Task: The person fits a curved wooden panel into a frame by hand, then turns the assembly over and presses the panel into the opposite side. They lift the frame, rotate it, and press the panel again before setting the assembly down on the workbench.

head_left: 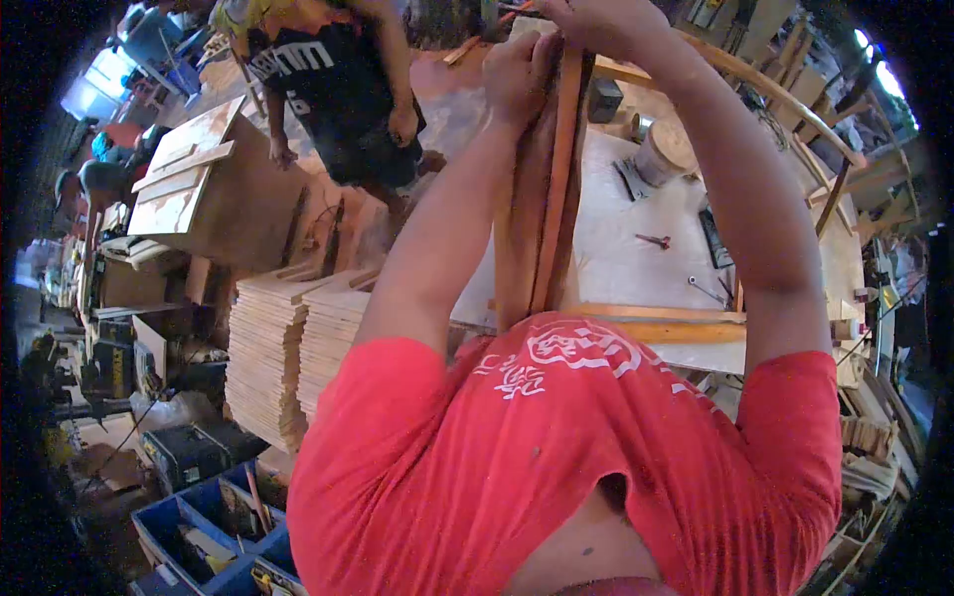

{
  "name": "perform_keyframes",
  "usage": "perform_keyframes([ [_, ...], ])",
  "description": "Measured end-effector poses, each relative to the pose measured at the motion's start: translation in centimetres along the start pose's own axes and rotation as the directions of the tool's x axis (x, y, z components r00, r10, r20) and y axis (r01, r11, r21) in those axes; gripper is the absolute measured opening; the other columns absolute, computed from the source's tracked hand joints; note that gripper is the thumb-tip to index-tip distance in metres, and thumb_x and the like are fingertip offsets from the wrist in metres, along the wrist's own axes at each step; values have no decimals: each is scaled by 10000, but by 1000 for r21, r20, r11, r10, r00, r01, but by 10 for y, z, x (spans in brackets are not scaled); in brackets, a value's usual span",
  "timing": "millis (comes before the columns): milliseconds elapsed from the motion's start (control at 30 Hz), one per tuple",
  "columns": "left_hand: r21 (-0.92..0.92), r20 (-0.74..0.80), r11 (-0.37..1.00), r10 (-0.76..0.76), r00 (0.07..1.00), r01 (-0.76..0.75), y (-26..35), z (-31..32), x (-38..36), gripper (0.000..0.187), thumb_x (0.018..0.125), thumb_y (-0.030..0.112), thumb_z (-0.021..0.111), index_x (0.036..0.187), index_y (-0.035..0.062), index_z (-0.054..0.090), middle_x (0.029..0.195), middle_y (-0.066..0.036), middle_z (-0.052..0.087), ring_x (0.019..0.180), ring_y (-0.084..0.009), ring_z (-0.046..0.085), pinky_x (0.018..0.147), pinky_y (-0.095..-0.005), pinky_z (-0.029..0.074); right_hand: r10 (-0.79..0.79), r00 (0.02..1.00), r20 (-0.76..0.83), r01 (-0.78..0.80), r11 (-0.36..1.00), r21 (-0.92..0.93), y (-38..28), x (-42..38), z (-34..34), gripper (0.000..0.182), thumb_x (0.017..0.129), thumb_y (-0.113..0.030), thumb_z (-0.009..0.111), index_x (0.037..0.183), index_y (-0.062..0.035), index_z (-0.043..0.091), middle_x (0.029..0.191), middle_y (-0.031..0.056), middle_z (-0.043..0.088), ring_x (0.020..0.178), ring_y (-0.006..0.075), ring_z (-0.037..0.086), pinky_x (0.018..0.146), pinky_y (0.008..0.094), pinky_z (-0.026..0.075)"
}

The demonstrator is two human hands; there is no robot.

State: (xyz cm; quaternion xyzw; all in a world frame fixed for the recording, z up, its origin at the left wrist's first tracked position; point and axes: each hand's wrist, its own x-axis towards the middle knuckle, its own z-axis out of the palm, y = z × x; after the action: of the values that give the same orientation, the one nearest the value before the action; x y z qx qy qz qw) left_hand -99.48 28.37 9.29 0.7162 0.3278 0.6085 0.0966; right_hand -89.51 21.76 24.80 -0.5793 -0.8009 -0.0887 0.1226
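Both of my arms reach up to the far end of some long wooden pieces point(563, 189), which stand against the front of my red shirt. My left hand point(519, 77) is closed around their far left side. Beside it, at the top edge of the view, my right hand point(606, 25) is closed over the far end, its fingertips partly cut off. Under the wood lies a pale worktable point(621, 258), bearing a round container point(666, 149), a small red-handled tool point(654, 240) and a wrench point(707, 289).
Stacked thin boards point(263, 348) stand left of my arm. A person in dark clothes point(343, 99) stands beyond them, near a large wooden box point(238, 204). Blue bins point(189, 512) sit lower left. A curved wooden piece point(770, 87) extends at right.
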Motion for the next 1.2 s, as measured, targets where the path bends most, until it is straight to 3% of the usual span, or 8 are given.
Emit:
perform_keyframes([
  [167,-75,-144,997,3,990,-14,-6,-26,-44,321,890,304,533,1014,11,572,926,-174,584,890,-350,558,784,-419,432,26,999,35,-24,998,-65,-7,1,-5,535,944,-428,277,923,-30,633,975,192,639,943,365,593,838,457,456],
  [267,-78,132,967,-230,964,242,45,-76,-137,473,871,327,568,1177,-20,468,1005,-180,557,942,-340,546,824,-438,418,18,999,37,-17,999,-43,1,10,4,623,926,-539,294,917,-24,645,950,189,647,928,352,603,812,456,462],
  [367,90,61,958,-277,959,271,45,-69,-213,468,868,352,575,1142,-15,477,1004,-192,555,929,-362,537,807,-432,429,110,981,159,-82,982,-170,-15,18,-2,674,909,-588,303,902,-6,643,909,196,645,888,361,606,781,457,458],
  [433,95,199,839,-544,815,536,46,-72,-220,450,866,382,578,1061,-14,490,974,-208,555,904,-388,535,758,-447,437,111,982,153,-88,985,-146,-24,12,-2,662,890,-597,374,865,9,640,856,193,640,833,359,607,743,447,458],
  [533,120,209,886,-463,861,448,33,-65,-229,355,876,379,553,901,28,503,774,-206,575,748,-424,562,622,-499,431,63,997,48,-56,989,-138,-45,-3,-13,486,863,-473,544,811,1,637,773,168,637,731,313,613,672,411,465],
  [667,62,151,937,-349,925,343,23,-54,-233,330,909,372,491,809,58,506,646,-193,568,638,-433,559,538,-514,417,-1,999,-53,-1,999,-32,-51,-16,-13,413,856,-410,564,819,-6,640,765,165,638,715,301,614,662,409,464],
  [867,-49,199,933,-342,918,358,17,-49,-233,341,924,390,450,822,75,528,702,-203,592,683,-426,572,564,-512,431,61,992,-111,-82,978,-194,-53,-12,-10,317,844,-313,583,846,-2,645,771,167,637,723,297,616,666,391,465],
  [1200,-169,210,929,-293,933,330,12,-45,-233,363,932,400,427,822,76,549,709,-200,596,704,-425,576,572,-509,438,150,979,-138,-159,985,-63,-65,-20,-8,273,864,-256,565,885,6,639,755,139,639,712,234,618,664,373,470],
])
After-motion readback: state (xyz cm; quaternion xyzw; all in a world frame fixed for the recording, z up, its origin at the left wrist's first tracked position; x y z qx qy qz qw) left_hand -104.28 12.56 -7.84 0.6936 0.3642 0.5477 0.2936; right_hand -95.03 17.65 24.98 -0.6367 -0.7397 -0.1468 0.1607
